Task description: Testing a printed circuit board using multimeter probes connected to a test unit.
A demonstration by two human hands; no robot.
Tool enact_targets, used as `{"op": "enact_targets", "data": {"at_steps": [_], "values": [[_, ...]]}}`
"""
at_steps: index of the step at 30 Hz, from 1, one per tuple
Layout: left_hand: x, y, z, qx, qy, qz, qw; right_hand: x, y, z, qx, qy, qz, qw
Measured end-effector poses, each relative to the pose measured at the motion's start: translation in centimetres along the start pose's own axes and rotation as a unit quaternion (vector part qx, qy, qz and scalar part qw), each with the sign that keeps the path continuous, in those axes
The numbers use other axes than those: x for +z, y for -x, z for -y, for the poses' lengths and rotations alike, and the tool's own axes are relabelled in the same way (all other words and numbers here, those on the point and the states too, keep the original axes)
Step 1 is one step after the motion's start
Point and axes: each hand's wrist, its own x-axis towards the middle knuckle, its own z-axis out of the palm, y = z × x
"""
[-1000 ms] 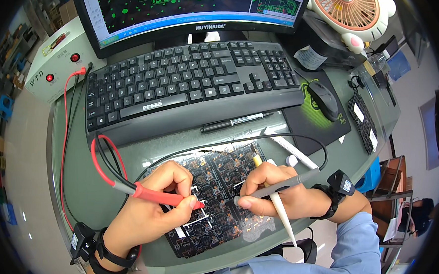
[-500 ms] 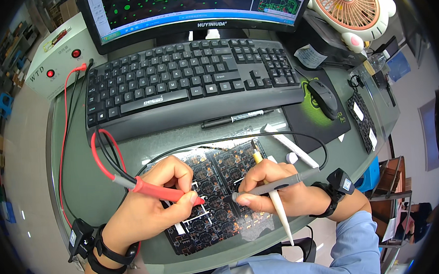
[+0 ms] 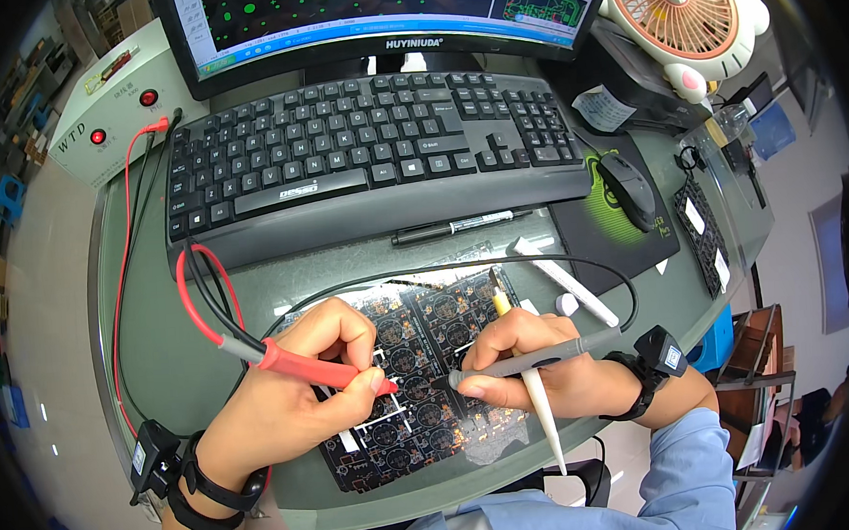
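Observation:
A dark panel of printed circuit boards [image 3: 434, 444] lies on the desk under both hands. My left hand [image 3: 301, 387] pinches a red test probe [image 3: 305, 364], its tip end pointing right, down over the board's middle. In my right hand [image 3: 530, 360] is a grey test probe [image 3: 554, 351], its black tip end pointing left, close to the red one. A slim white-handled tool [image 3: 545, 422] with a yellow collar also rests in my right hand, crossing under the probe. Whether either probe tip touches the board I cannot tell. White strips [image 3: 347, 440] lie on the panel beside my left hand.
Behind the panel are a black marker [image 3: 461, 227], a keyboard [image 3: 342, 164] and a monitor [image 3: 404, 50]. A white tube [image 3: 569, 281], a mouse [image 3: 625, 192] and a fan [image 3: 675, 7] stand right. Probe leads loop from a grey box [image 3: 119, 118] at left.
My hands and both probes keep nearly the same place. The whole view has shifted slightly, and a person in the far right background has moved a little.

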Motion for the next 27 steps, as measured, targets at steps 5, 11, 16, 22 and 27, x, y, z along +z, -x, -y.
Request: {"op": "enact_targets", "data": {"at_steps": [5, 11, 16, 22, 27], "values": [[0.0, -0.1, 0.0, 0.003, 0.007, -0.001, 1.000, 0.0, 0.0, 0.1, -0.007, 0.016, -0.005, 1.000], [-0.1, -0.1, -0.3, 0.008, -0.008, 0.003, 1.000, 0.1, -0.3, 0.5, 0.000, 0.027, -0.003, 1.000], [0.1, 0.1, -0.3, 0.006, -0.010, -0.003, 1.000, 0.4, -0.4, 0.7, -0.020, 0.043, -0.011, 0.999], [0.2, 0.1, 0.0, 0.015, -0.016, -0.003, 1.000, 0.6, -0.4, 1.1, 0.001, 0.039, -0.003, 0.999], [0.1, -0.2, 0.1, 0.009, -0.018, -0.005, 1.000, 0.6, -0.9, 0.9, -0.007, 0.053, -0.002, 0.999]]}}
